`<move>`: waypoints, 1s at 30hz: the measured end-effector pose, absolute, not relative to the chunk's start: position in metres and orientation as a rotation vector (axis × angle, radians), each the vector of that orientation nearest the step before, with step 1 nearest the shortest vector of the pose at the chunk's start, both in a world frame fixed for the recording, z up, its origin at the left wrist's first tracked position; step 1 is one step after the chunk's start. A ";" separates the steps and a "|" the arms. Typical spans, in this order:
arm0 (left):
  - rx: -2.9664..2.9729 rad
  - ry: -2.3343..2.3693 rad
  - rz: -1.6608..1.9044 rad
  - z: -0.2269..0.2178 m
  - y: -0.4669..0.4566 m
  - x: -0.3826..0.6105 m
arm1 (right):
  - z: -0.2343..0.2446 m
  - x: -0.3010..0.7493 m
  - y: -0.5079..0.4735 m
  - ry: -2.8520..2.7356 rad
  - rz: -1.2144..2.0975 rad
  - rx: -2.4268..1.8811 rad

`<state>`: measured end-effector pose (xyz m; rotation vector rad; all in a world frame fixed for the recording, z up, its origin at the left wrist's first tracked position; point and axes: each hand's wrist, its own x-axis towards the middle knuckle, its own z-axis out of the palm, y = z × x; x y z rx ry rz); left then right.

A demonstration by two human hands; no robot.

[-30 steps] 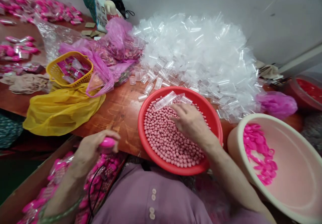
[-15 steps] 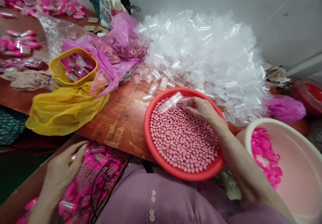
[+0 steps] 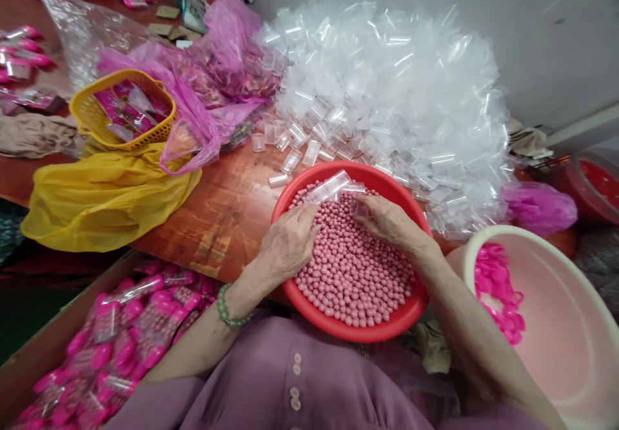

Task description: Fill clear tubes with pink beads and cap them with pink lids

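Note:
A red basin (image 3: 423,217) holds many small pink beads (image 3: 358,269), with clear plastic tubes (image 3: 329,187) lying on them near the far rim. My right hand (image 3: 389,222) reaches in from the right, its fingers closed on a clear plastic tube (image 3: 360,208) just above the beads. My left hand (image 3: 290,242) is over the basin's left side, fingers curled down at the beads; whatever is between them is hidden. A green bead bracelet (image 3: 226,307) circles the left wrist.
Behind the basin rises a big heap of clear tubes (image 3: 387,88). Pink-capped bead-filled tubes (image 3: 120,340) fill a box at lower left. A pale tub (image 3: 556,327) with pink plastic pieces (image 3: 498,282) stands right. A yellow basket (image 3: 120,111) and yellow cloth (image 3: 106,198) lie left.
My left hand has moved from above the box of filled tubes to the basin's left side. My right hand stays in the basin with its tube. The view has shifted slightly.

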<state>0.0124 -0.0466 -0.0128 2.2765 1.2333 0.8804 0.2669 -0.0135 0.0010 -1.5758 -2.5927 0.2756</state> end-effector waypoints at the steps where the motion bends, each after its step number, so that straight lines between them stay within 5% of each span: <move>1: 2.303 1.248 0.830 -0.014 -0.046 0.013 | 0.001 0.267 -0.015 -2.567 0.340 -1.528; 8: 2.382 1.272 0.683 -0.010 -0.045 0.012 | 0.011 0.258 -0.023 -2.491 0.600 -1.296; 17: 2.433 1.259 0.571 -0.007 -0.045 0.013 | 0.015 0.235 -0.038 -3.049 -0.140 -1.612; 30: 2.552 1.095 0.305 -0.004 -0.047 0.017 | -0.015 0.220 -0.027 -2.571 1.147 -1.145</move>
